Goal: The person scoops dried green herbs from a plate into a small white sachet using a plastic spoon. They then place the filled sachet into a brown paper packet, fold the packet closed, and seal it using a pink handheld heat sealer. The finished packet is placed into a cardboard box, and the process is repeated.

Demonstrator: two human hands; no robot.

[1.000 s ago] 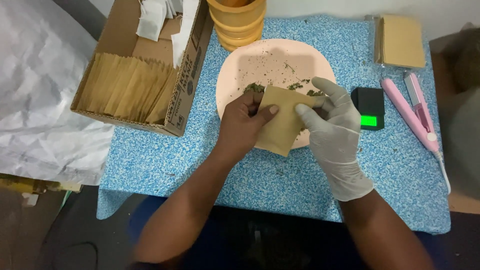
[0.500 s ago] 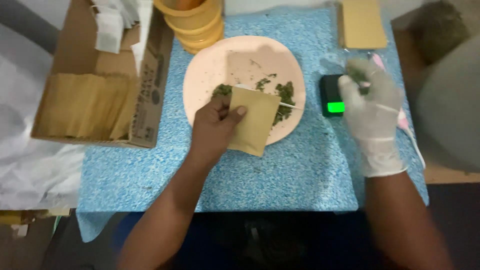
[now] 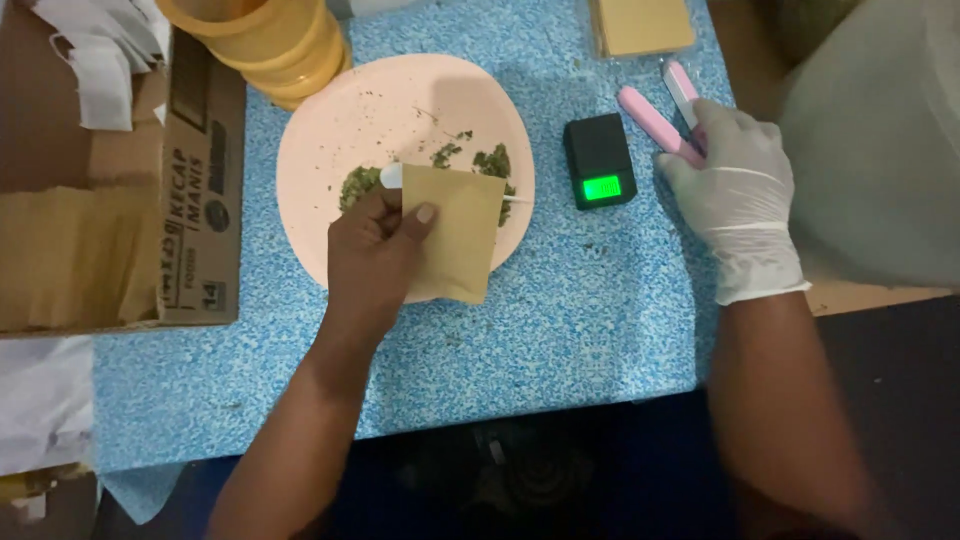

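A small home-style packing station rather than a factory: a table covered in speckled blue sheet, a pocket digital scale with a lit green display at upper centre, a pink sealing tool at upper right, a stack of brown paper pouches along the top edge, and a reused cardboard box of more pouches at left

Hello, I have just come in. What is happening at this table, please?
A person works at a blue speckled table. The bare left hand holds a small brown paper pouch over a pink plate that carries bits of dried green herb. The gloved right hand is on a pink clamp-like tool beside a small black scale with a lit green display. A cardboard box with more brown pouches stands on the left.
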